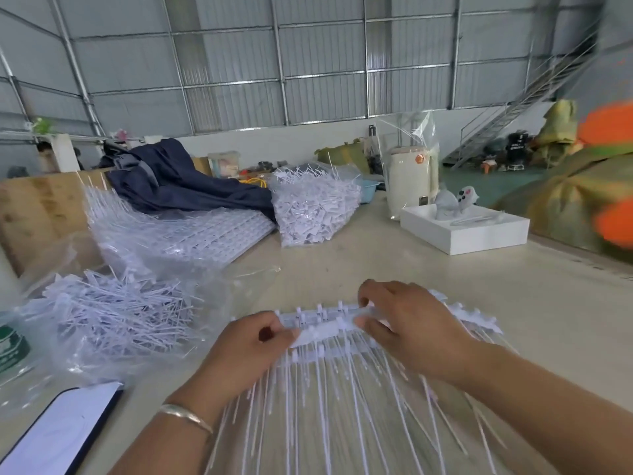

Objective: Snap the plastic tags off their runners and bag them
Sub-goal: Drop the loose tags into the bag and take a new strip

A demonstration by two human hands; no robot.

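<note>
Tags (325, 399) on their runner (329, 323), low on the table (445, 289), pinched at the head strip by left hand (253, 341) and right hand (404, 323); likely light, springy, brittle at joints, best taken near heads; beyond, open bag (113, 320), full bag (315, 207).

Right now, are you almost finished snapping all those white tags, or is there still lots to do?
Somewhere in the middle. Done: a full bag of loose tags stands at the back, and more loose tags lie on an open bag to my left. In hand: my left hand and right hand grip a runner strip still full of tags. Left: a stack of unsnapped strips waits behind.
</note>
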